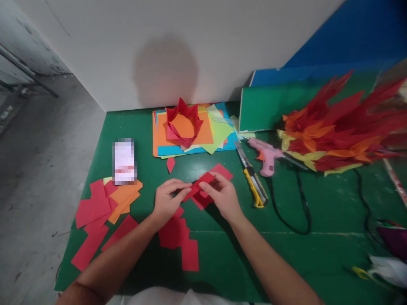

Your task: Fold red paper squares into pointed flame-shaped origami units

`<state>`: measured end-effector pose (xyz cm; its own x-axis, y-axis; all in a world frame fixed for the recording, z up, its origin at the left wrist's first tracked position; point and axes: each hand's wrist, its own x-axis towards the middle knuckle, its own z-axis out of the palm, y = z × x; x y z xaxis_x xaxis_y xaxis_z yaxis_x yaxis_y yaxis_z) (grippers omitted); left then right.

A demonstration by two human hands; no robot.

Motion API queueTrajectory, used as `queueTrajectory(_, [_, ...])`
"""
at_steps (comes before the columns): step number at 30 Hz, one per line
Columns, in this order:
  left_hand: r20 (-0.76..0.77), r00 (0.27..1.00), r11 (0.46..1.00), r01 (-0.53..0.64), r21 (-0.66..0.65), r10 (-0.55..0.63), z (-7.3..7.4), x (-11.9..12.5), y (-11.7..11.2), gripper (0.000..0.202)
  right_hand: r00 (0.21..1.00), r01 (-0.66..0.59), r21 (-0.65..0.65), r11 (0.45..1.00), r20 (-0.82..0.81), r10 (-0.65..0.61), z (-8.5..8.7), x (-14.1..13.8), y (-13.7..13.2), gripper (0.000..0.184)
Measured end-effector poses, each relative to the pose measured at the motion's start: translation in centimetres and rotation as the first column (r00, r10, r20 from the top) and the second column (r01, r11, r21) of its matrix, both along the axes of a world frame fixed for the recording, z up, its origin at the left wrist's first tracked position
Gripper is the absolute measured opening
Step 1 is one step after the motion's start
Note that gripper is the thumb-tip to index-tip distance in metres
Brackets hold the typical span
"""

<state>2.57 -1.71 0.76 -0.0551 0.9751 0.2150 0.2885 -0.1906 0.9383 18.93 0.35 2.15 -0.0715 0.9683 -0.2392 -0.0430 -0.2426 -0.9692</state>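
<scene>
Between both hands, above the middle of the green table [222, 254], is a small red paper strip [200, 185]. My left hand [170, 199] pinches its left end between thumb and fingertips. The right end is gripped by my right hand [222, 195], its thumb on top and fingers behind. Under and behind the hands lie more red paper pieces [222, 171], partly covered. Nearer to me are loose red rectangles [190, 255]. A small folded red piece [171, 164] rests just beyond my left hand.
A red folded-paper ring [184, 137] sits on stacked coloured sheets [162, 150]. To the right lie a yellow box cutter [252, 182], a pink glue gun [269, 159] with a cord, and a red-orange paper flame shape [343, 135]. Orange cut pieces [125, 197] and a blurred-out phone-like object [124, 162] lie left.
</scene>
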Motion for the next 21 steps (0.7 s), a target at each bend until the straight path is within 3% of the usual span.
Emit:
queueTrajectory(7, [0.067, 0.997, 0.999, -0.041, 0.004, 0.041, 0.15, 0.38, -0.27, 0.009, 1.0, -0.002, -0.058, 0.998, 0.019, 0.003, -0.6, -0.9, -0.69, 0.032])
queueTrajectory(21, [-0.012, 1.0, 0.997, -0.02, 0.081, 0.021, 0.08, 0.19, -0.32, 0.012, 1.0, 0.005, -0.032, 0.999, -0.01, -0.005, -0.29, -1.05, -0.59, 0.028])
